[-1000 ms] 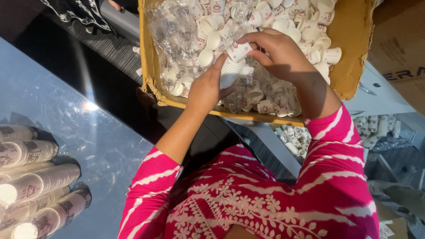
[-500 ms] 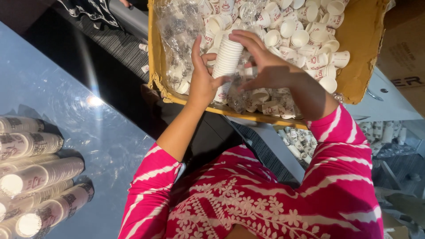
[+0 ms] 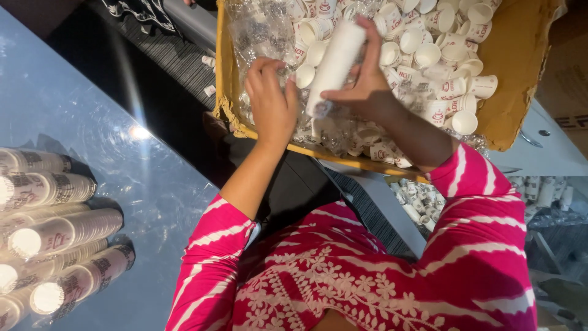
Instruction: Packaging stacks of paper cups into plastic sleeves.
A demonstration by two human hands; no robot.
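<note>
A: How far along does the stacking look?

B: Partway, I'd judge. The right hand [image 3: 367,89] has its fingers wrapped round a tall stack of nested white paper cups [image 3: 334,64], held tilted over the cardboard box [image 3: 520,79]. The left hand [image 3: 272,104] sits just beside the stack's lower end, fingers curled down into the loose cups [image 3: 441,55] and crinkled clear plastic; whether it has pinched one I cannot tell

A: And what counts as done?

B: Several finished stacks [image 3: 52,236] lie on their sides on the glossy bench [image 3: 135,184], well apart from the box, off toward the picture's left edge. They look full length, so that share seems complete

A: What is left?

B: Plenty, by the look of it. The box holds a big heap of single cups, most of them printed, some upright and some tipped over. A few strays [image 3: 209,61] lie on the dark floor just outside the box's left wall, and more cups [image 3: 422,193] show below the box's near edge, beyond the pink striped sleeve [image 3: 484,208]
</note>
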